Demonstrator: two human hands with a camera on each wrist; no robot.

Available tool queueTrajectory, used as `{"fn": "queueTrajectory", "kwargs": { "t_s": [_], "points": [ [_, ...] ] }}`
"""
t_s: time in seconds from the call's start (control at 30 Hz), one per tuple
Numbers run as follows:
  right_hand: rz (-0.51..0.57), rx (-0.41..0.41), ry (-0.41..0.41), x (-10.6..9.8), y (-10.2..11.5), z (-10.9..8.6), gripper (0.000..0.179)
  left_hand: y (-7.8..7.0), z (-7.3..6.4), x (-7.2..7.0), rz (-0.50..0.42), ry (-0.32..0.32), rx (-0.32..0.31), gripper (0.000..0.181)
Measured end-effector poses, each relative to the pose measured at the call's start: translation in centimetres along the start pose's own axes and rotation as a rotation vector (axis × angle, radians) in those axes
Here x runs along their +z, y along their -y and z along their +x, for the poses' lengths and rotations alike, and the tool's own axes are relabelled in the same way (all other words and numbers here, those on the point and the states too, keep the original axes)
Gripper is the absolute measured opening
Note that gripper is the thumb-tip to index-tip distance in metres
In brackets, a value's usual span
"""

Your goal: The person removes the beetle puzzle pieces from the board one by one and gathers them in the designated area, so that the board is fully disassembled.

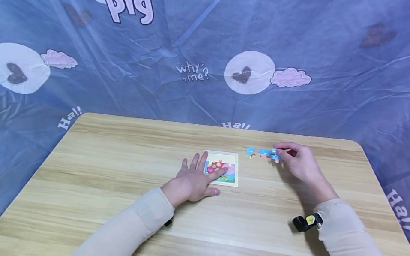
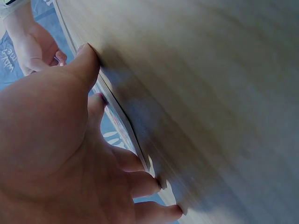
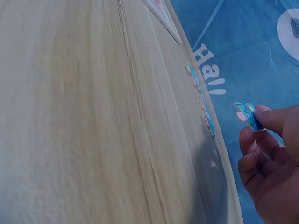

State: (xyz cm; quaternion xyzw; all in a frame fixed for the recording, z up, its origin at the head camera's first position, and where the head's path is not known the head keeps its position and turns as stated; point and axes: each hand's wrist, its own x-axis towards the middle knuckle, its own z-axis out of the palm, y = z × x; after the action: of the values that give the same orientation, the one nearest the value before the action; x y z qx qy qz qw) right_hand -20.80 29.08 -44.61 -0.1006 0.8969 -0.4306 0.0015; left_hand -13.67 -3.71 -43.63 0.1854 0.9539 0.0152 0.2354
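Observation:
My left hand (image 1: 194, 183) lies with its fingers spread over the left and lower side of a small white-framed jigsaw tray (image 1: 237, 178), the index finger across the picture. The tray's lower part carries joined pieces with red, pink, green and blue print (image 1: 230, 177); its upper part shows a pale bare base. Up off the table, my right hand (image 1: 303, 164) pinches a blue puzzle piece (image 3: 250, 116) between thumb and fingertips. Near it lie loose blue puzzle pieces (image 1: 250, 151) in a row; the held piece partly overlaps them in the head view.
The wood-grain table (image 1: 103, 192) ends at the back against a blue printed cloth (image 1: 149, 81), which also hangs at both sides. A small black device (image 1: 307, 222) is strapped at the right wrist.

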Motion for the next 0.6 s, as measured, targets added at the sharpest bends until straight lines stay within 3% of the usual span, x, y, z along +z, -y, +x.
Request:
{"fn": "queueTrajectory", "kwargs": {
  "t_s": [0.6],
  "points": [
    [-0.069, 0.083, -0.005, -0.1, -1.3, 0.9, 0.030, 0.0, 0.1, 0.1, 0.002, -0.009, -0.003, 0.073]
  ]
}}
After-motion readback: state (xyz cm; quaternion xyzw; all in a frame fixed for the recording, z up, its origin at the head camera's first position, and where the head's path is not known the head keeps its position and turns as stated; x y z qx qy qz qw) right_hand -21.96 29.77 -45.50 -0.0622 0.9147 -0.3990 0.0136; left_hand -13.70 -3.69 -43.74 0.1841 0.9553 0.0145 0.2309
